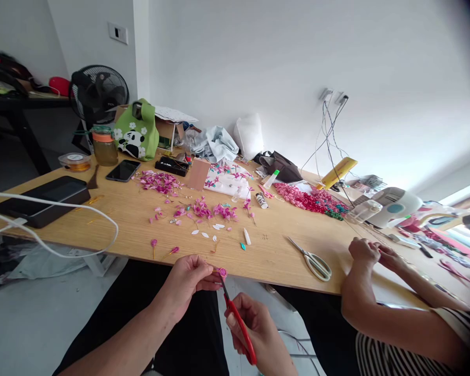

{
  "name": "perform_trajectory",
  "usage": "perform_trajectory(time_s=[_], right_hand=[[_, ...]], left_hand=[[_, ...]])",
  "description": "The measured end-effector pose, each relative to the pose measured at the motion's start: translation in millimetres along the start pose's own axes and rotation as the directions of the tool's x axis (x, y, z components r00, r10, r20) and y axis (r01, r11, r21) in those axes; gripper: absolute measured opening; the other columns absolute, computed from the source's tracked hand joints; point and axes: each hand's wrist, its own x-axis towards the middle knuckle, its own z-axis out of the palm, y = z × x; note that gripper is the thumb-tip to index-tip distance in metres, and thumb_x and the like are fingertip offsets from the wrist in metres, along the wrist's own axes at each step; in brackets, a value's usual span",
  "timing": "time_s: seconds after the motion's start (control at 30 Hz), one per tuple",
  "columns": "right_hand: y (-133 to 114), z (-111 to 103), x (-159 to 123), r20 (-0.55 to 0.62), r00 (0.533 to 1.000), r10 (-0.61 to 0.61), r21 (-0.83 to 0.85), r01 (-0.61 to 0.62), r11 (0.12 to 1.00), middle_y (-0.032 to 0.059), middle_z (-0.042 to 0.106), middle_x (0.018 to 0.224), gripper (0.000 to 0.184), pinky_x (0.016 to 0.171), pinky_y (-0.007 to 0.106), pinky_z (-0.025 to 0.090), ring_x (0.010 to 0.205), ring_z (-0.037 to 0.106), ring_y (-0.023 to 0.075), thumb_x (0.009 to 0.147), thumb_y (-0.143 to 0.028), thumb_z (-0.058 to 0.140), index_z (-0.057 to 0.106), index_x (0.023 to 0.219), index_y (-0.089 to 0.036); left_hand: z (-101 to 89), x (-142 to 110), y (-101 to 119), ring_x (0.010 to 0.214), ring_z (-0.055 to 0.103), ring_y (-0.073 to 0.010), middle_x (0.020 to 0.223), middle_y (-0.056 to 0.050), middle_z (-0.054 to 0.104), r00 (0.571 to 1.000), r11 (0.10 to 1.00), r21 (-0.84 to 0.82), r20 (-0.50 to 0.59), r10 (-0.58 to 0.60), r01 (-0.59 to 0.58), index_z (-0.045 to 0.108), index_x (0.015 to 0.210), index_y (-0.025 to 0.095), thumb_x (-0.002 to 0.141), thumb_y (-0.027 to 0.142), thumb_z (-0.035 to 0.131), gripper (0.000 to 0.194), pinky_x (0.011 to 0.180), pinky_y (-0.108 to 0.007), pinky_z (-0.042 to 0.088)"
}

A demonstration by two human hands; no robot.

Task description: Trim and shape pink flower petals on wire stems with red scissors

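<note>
Fingertips of my left hand [188,279] pinch a small pink piece [223,272] by the near edge of the table [274,256]; a loose pinch could drop it. To the right, my right hand [258,324] grips red scissors [243,332], blades close to piece and left fingers: a slip could nick either.

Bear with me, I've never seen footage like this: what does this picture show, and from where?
There's no machine: a person works bare-handed, and a camera on their head looks forward and down. Their left hand holds a small pink piece; their right hand holds red-handled scissors, blades pointing at that piece. On the wooden table lie pink petals, white leaf-shaped pieces, a black phone and pale-handled scissors. The hands at the right belong to another person.
</note>
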Motion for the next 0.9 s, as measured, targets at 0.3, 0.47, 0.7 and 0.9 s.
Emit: perform_trajectory(time_s=[0.3,0.47,0.7,0.9], right_hand=[[-2.6,0.5,0.1,0.028,1.000,-0.002,0.008,0.001,1.000,-0.0084,0.043,0.046,0.055,0.035,0.014,0.024,0.036,0.036,0.0033,0.069,-0.067,0.067,0.044,0.070,-0.018],[-2.6,-0.6,0.5,0.025,1.000,-0.015,0.006,0.015,1.000,-0.0087,0.042,0.045,0.056,0.034,0.014,0.024,0.036,0.036,0.0037,0.067,-0.068,0.067,0.044,0.070,-0.017],[-2.5,2.4,0.3,0.010,1.000,-0.012,0.017,0.012,1.000,-0.0083,0.043,0.047,0.055,0.035,0.015,0.025,0.037,0.037,0.0041,0.068,-0.067,0.068,0.045,0.070,-0.017],[0.9,5.3,-0.4,-0.001,1.000,-0.019,0.001,0.019,1.000,-0.0071,0.046,0.045,0.053,0.037,0.015,0.027,0.037,0.037,0.0043,0.073,-0.067,0.063,0.046,0.073,-0.017]], left_hand=[[-0.4,-0.5,0.9,0.073,0.069,-0.0222,0.078,-0.012,0.074,1.000,1.000,0.011,0.006,-0.007,0.007,0.052,0.059,0.016,0.066,0.027,0.073,0.024,0.067,-0.032,0.053],[-0.4,0.5,1.4,0.072,0.069,-0.0215,0.076,-0.011,0.073,1.000,1.000,0.002,0.001,-0.004,0.004,0.054,0.059,0.015,0.065,0.027,0.074,0.024,0.066,-0.031,0.053],[0.5,0.2,1.4,0.072,0.069,-0.0207,0.076,-0.011,0.073,1.000,1.000,-0.022,-0.003,-0.001,0.001,0.056,0.059,0.014,0.066,0.025,0.073,0.022,0.064,-0.030,0.054],[0.4,-0.2,1.1,0.070,0.069,-0.0192,0.076,-0.011,0.074,1.000,0.998,-0.059,0.012,-0.009,0.009,0.056,0.060,0.013,0.068,0.023,0.072,0.020,0.063,-0.028,0.054]])
